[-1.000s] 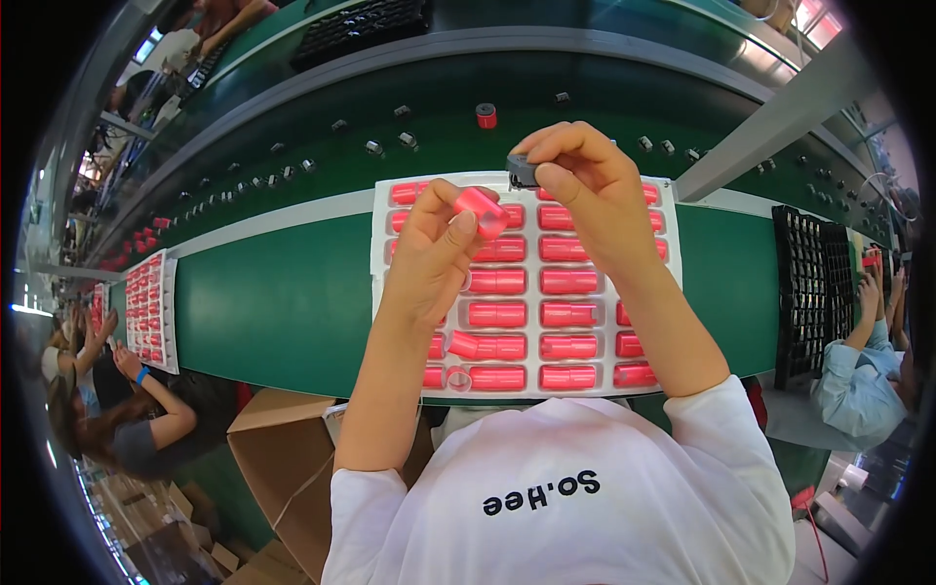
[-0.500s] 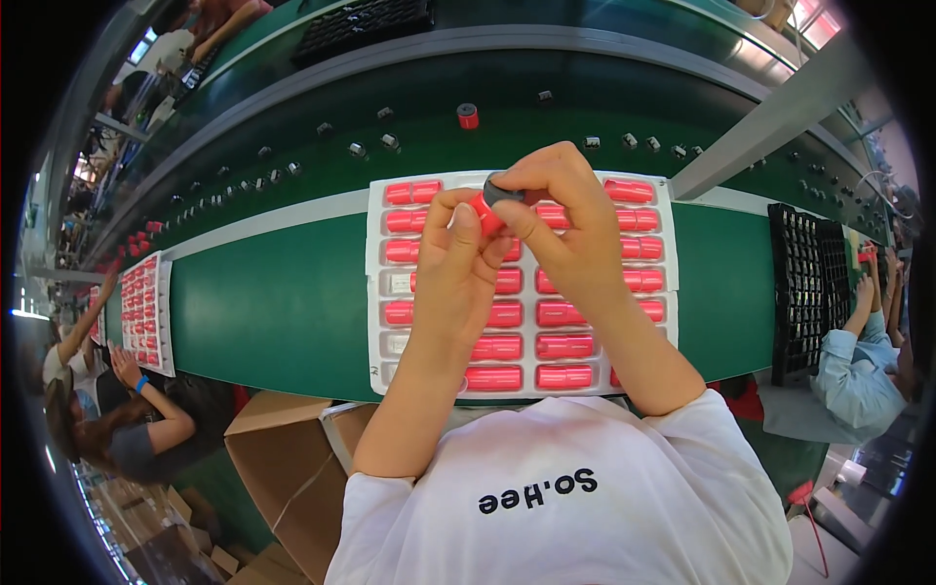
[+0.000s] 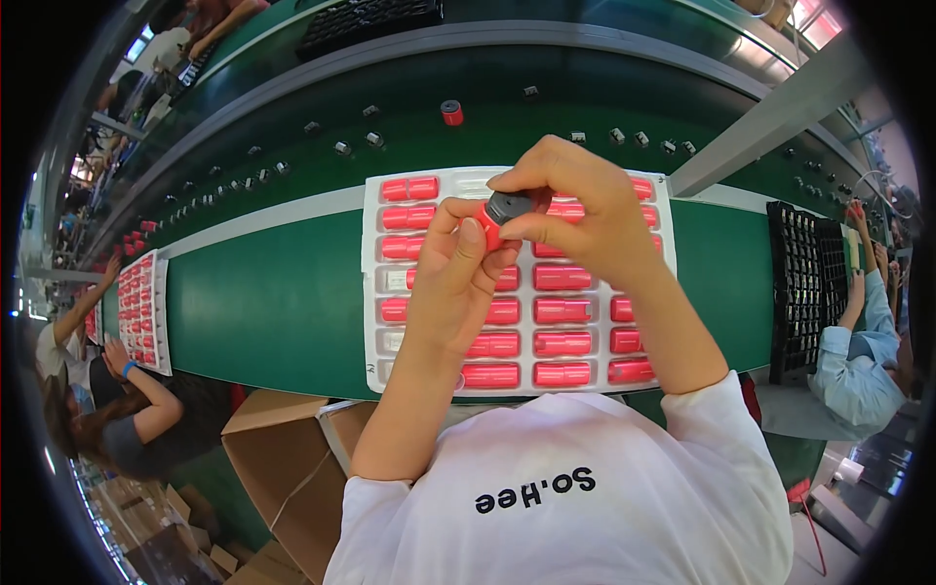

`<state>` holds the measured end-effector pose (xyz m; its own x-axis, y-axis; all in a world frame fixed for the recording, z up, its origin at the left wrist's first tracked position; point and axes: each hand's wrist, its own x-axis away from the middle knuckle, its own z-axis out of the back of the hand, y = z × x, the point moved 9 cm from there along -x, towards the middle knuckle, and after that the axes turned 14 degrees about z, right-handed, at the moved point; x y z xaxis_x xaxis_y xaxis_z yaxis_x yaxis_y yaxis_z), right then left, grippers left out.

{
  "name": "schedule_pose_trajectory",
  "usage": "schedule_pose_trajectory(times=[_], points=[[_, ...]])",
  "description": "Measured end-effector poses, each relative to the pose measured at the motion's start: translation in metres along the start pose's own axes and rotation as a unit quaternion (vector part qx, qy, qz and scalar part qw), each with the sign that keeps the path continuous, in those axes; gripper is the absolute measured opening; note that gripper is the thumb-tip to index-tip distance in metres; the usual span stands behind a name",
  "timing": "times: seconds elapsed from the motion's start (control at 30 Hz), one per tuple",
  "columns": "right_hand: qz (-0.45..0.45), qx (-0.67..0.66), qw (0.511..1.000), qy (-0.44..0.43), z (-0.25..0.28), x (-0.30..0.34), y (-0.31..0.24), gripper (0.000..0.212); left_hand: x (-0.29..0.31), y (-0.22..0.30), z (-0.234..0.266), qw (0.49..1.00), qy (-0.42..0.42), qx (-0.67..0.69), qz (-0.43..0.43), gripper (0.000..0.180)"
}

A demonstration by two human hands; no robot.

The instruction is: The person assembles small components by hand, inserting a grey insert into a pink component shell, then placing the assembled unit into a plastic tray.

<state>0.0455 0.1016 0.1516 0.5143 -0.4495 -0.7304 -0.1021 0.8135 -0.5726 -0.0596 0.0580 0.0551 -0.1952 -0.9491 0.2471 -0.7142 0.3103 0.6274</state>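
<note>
Above the tray, my left hand (image 3: 456, 268) grips a short red cylinder (image 3: 492, 232) between thumb and fingers. Its dark grey round end (image 3: 509, 206) points up and to the right. My right hand (image 3: 585, 200) has its thumb and forefinger curled around opposite edges of that grey end. Below both hands lies a white moulded tray (image 3: 374, 331) with rows of red cylinders (image 3: 563, 311) in its slots. A few slots show white inside, and my hands and forearms hide part of the tray.
Beyond the tray, a green belt (image 3: 390, 97) carries small metallic parts (image 3: 374, 139) and another grey-topped red cylinder (image 3: 451, 113). A slanted metal post (image 3: 770, 107) rises at right, near black trays (image 3: 795, 283). Co-workers sit on both sides. A cardboard box (image 3: 278, 448) stands at lower left.
My right hand has turned and shifted slightly right around the grey end, which now shows more of its flat face. The parts on the belt have moved left.
</note>
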Motion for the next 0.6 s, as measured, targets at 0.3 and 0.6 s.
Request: schedule_pose_trajectory(times=[0.3,0.6], points=[[-0.104,0.082,0.989,0.066,-0.002,0.020,0.001,0.027,0.009,0.010,0.011,0.975,0.078,-0.103,-0.183,0.026],[-0.059,0.232,0.970,0.054,-0.033,0.027,-0.010,0.027,0.012,0.008,0.020,0.968,0.116,-0.060,-0.215,0.024]])
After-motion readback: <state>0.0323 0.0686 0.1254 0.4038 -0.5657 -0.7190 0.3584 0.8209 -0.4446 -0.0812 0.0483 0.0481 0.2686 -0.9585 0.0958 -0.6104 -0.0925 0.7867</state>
